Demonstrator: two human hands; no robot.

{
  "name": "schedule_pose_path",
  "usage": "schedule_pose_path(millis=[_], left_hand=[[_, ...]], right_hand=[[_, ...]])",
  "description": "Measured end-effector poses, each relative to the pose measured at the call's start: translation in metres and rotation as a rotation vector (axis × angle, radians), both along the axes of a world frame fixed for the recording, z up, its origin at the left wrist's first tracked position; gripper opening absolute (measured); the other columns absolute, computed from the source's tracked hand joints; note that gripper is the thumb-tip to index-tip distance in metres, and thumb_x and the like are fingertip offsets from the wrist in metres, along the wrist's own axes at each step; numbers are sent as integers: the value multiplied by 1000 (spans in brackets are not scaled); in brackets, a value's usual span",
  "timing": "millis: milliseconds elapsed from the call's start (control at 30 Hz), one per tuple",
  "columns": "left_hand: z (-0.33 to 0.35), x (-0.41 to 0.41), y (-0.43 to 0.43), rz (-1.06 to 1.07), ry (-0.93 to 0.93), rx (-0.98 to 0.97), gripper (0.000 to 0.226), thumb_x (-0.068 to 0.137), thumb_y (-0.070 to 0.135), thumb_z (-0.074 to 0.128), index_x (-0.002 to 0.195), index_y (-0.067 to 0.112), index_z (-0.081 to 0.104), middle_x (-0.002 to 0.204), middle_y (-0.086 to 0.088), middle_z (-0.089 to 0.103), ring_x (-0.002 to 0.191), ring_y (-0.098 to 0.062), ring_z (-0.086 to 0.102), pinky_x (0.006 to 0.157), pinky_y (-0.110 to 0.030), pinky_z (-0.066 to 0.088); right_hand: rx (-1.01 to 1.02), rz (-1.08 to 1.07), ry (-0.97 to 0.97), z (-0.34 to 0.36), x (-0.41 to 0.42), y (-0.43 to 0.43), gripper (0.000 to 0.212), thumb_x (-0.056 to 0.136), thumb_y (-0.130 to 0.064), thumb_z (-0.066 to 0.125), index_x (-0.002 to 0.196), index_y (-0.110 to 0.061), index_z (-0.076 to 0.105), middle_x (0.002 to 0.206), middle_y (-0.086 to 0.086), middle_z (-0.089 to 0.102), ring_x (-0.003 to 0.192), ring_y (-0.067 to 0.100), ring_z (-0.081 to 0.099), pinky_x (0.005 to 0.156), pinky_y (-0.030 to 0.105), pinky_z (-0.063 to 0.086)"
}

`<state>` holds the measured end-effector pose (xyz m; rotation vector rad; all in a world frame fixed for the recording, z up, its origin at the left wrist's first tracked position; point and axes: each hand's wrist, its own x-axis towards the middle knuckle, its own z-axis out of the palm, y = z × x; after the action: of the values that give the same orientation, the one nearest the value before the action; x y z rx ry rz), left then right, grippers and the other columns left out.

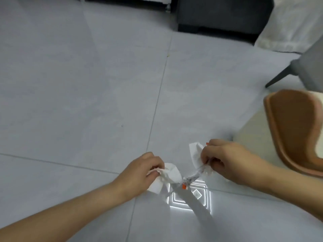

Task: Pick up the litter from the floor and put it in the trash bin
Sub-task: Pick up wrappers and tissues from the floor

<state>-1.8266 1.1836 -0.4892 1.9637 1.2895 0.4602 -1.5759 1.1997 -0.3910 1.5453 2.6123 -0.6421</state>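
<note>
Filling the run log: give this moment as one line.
left hand: grips tissue | right hand: grips second tissue, plastic wrapper | both: above tiled floor

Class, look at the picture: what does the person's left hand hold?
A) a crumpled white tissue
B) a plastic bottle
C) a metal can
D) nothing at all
A: the left hand grips a crumpled white tissue in its curled fingers.

White crumpled tissue (170, 173) in L hand (139, 170), second tissue (194, 152) in R hand (225, 159).
</note>
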Motion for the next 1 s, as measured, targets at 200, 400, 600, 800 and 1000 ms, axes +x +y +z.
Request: schedule_pose_path(millis=[200, 400, 600, 800, 1000], left_hand=[[98, 94, 29, -82, -151, 123, 22, 78, 9, 62, 77, 31, 61, 80, 10, 56, 77, -1, 55, 65, -5, 37], [165, 197, 43, -185, -272, 210, 25, 76, 12, 65, 67, 35, 61, 76, 14, 62, 74, -1, 57, 62, -7, 43], [170, 300, 46, -357, -100, 313, 21, 83, 10, 55, 86, 26, 69, 93, 5, 66, 96, -15, 55, 76, -17, 41], [153, 346, 52, -387, 159, 611, 24, 85, 10, 49, 105, 19, 59, 106, -4, 53, 93, -27, 55, 68, -23, 12], [137, 358, 52, -476, 390, 600, 21, 84, 9, 49, 105, 13, 46, 106, -10, 57, 96, -36, 58, 65, -38, 39]], right_hand=[[243, -179, 121, 62, 73, -30, 25, 65, 8, 69, 78, -14, 71, 73, -10, 50, 64, 1, 43, 64, 5, 35], [473, -506, 169, 93, 160, -50, 24, 67, 6, 69, 79, -14, 73, 71, -10, 55, 59, 9, 45, 61, 8, 37], [540, -751, 167, 78, 222, -55, 25, 73, 5, 60, 84, -13, 72, 85, 4, 66, 76, 24, 57, 68, 29, 42], [429, -644, 41, 53, 240, -42, 11, 78, -4, 54, 68, -7, 54, 77, 6, 52, 73, 28, 51, 63, 38, 43], [227, -557, -56, 38, 246, -23, 25, 79, -5, 48, 96, -15, 63, 99, 7, 63, 97, 29, 58, 77, 43, 50]])
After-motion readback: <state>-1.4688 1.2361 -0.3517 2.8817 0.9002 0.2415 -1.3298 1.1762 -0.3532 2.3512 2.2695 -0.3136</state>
